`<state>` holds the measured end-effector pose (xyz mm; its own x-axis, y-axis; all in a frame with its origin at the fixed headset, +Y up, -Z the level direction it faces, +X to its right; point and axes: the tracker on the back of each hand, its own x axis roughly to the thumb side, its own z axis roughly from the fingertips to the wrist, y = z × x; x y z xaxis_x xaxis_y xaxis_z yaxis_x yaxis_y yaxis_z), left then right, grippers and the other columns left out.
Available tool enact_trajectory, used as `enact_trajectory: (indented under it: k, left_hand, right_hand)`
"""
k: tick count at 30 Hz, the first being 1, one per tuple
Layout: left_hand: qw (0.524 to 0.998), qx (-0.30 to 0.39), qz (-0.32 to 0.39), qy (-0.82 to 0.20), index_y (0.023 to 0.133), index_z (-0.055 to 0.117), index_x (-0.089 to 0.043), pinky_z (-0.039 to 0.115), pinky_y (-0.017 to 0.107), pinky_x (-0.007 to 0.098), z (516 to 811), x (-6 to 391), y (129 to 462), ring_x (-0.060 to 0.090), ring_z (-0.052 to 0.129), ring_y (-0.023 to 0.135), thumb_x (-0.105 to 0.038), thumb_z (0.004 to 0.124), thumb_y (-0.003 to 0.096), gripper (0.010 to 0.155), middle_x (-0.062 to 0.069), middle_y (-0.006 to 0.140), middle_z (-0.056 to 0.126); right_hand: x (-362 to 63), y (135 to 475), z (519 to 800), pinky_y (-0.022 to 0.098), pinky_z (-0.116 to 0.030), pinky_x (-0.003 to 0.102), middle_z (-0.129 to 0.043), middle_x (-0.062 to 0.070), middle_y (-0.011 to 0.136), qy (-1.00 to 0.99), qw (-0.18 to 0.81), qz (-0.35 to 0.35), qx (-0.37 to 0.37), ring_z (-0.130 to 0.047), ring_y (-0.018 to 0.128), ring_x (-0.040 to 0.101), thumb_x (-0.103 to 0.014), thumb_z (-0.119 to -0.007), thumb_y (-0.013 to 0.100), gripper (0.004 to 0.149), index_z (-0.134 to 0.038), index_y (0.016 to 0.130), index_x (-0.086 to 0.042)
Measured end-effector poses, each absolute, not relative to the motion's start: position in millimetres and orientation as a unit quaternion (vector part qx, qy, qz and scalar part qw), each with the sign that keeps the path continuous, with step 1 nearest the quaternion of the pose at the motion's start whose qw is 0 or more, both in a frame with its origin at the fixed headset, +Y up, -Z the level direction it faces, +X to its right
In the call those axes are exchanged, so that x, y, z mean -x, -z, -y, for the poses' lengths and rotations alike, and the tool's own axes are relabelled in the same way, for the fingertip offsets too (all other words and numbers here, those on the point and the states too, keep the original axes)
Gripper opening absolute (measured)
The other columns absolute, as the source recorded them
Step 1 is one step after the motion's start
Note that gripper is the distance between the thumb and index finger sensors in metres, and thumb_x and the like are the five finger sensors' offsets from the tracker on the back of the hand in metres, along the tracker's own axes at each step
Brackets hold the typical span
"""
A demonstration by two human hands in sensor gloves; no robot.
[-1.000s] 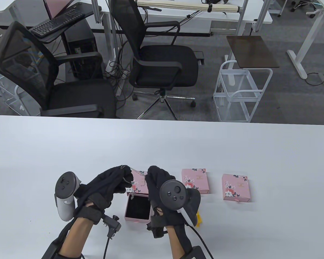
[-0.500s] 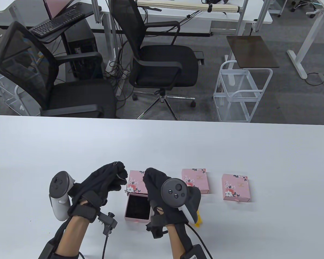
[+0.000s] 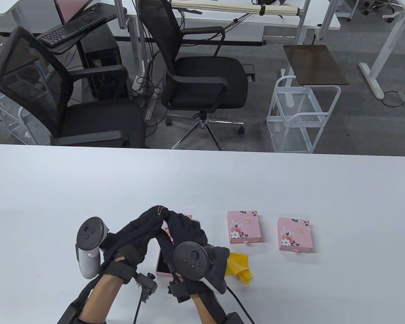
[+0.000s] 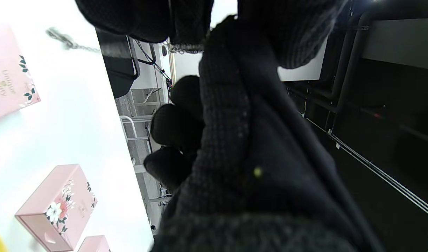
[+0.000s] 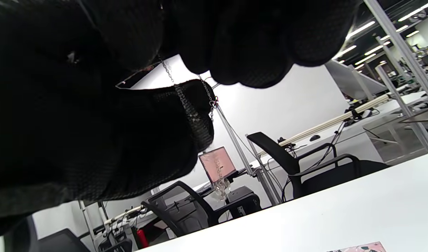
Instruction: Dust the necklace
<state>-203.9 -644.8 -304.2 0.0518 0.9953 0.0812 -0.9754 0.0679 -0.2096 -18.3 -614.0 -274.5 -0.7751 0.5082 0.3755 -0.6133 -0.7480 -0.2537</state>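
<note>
I see my two hands raised together above the white tabletop (image 3: 202,182), near its front edge. The left hand (image 3: 140,229) and the right hand (image 3: 185,231) meet at their fingertips, and at that meeting point a small piece of thin silver chain shows. This is the necklace (image 5: 203,92). In the right wrist view the chain runs between the curled fingers of both gloves and hangs down in a loop with a small pendant at the bottom. In the left wrist view another piece of the chain (image 4: 72,43) goes out to the side from the left fingers. So both hands pinch the necklace with curled fingers, and it is held in the air, not lying on the tabletop.

Under the hands stands an open pink box (image 3: 160,268) with a dark inside; the hands hide most of it. Behind the fingers a pink flowered lid (image 3: 188,217) shows only a little. A yellow cloth (image 3: 239,266) lies crumpled on the tabletop just beside the right wrist, and no hand touches it. Further to the right are two closed pink boxes with a flower print, the nearer box (image 3: 243,226) and the farther box (image 3: 294,234), a little apart from each other.
</note>
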Motion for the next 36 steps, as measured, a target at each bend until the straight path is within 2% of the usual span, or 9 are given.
enact_trajectory:
  k: [1,3,10,14,19,25,30,33,36]
  left_hand:
    - [0.719,0.055,0.108,-0.684,0.096,0.083,-0.032,0.059,0.07,0.06,644.8,203.3,304.5,0.047,0.057,0.1,-0.047,0.08,0.0595,0.04,0.016,0.117,0.061]
    - [0.716,0.067,0.117,-0.685,0.097,0.082,-0.032,0.061,0.069,0.057,644.2,202.2,304.2,0.045,0.059,0.099,-0.047,0.08,0.0596,0.04,0.016,0.116,0.063]
    - [0.713,0.044,0.118,-0.69,0.095,0.086,-0.03,0.064,0.068,0.056,641.6,206.0,304.1,0.043,0.065,0.097,-0.047,0.08,0.0593,0.039,0.014,0.113,0.069]
    - [0.732,0.006,0.099,-0.674,0.091,0.089,-0.027,0.071,0.065,0.054,638.1,217.4,305.4,0.037,0.078,0.091,-0.045,0.081,0.0588,0.038,0.009,0.104,0.085]
    - [0.746,-0.022,0.083,-0.661,0.09,0.09,-0.024,0.078,0.059,0.05,633.3,235.2,307.5,0.032,0.088,0.084,-0.044,0.081,0.0591,0.038,0.008,0.094,0.095]
    - [0.801,-0.041,0.071,-0.593,0.088,0.092,-0.022,0.084,0.053,0.047,625.4,249.8,307.9,0.028,0.096,0.076,-0.044,0.081,0.059,0.038,0.008,0.086,0.102]
    - [0.781,-0.027,0.05,-0.622,0.094,0.086,-0.019,0.084,0.051,0.046,632.4,246.8,309.5,0.03,0.095,0.075,-0.04,0.078,0.0609,0.039,0.011,0.089,0.098]
    - [0.796,-0.033,0.042,-0.603,0.096,0.083,-0.028,0.086,0.049,0.044,633.1,248.4,310.2,0.028,0.097,0.07,-0.041,0.078,0.0608,0.038,0.01,0.087,0.1]
    - [0.812,-0.049,0.033,-0.58,0.094,0.087,-0.031,0.088,0.046,0.042,633.2,253.2,311.2,0.025,0.1,0.066,-0.043,0.081,0.0591,0.037,0.007,0.083,0.104]
  right_hand:
    - [18.5,274.4,616.2,0.052,-0.077,0.052,-0.087,0.025,0.085,-0.917,0.313,0.208,-0.137,-0.091,0.064,0.042,-0.035,-0.078,0.063,0.046,-0.077,0.095,-0.002]
    - [19.4,273.9,616.6,0.05,-0.079,0.051,-0.09,0.023,0.081,-0.914,0.311,0.223,-0.135,-0.093,0.06,0.04,-0.034,-0.079,0.063,0.042,-0.08,0.092,-0.004]
    - [20.2,272.3,614.7,0.05,-0.08,0.05,-0.091,0.02,0.08,-0.911,0.313,0.227,-0.145,-0.093,0.059,0.037,-0.032,-0.078,0.064,0.036,-0.082,0.09,-0.008]
    - [22.6,269.4,610.5,0.05,-0.08,0.049,-0.091,0.019,0.08,-0.917,0.291,0.222,-0.159,-0.093,0.06,0.037,-0.031,-0.078,0.064,0.035,-0.082,0.091,-0.01]
    - [25.5,271.8,612.9,0.051,-0.08,0.049,-0.091,0.019,0.08,-0.929,0.264,0.199,-0.167,-0.093,0.06,0.036,-0.032,-0.078,0.064,0.035,-0.082,0.091,-0.011]
    - [36.3,277.4,625.7,0.051,-0.079,0.049,-0.091,0.019,0.081,-0.938,0.251,0.158,-0.18,-0.093,0.06,0.036,-0.032,-0.078,0.064,0.035,-0.082,0.092,-0.011]
    - [42.1,274.3,626.6,0.051,-0.08,0.049,-0.091,0.019,0.081,-0.937,0.25,0.15,-0.191,-0.093,0.06,0.036,-0.032,-0.078,0.064,0.034,-0.082,0.092,-0.011]
    - [43.0,273.3,626.5,0.051,-0.08,0.049,-0.091,0.019,0.08,-0.933,0.265,0.144,-0.196,-0.093,0.06,0.036,-0.032,-0.078,0.064,0.034,-0.082,0.092,-0.011]
    - [42.3,273.1,625.8,0.051,-0.08,0.049,-0.091,0.019,0.081,-0.931,0.274,0.139,-0.196,-0.093,0.06,0.036,-0.032,-0.078,0.064,0.034,-0.082,0.092,-0.011]
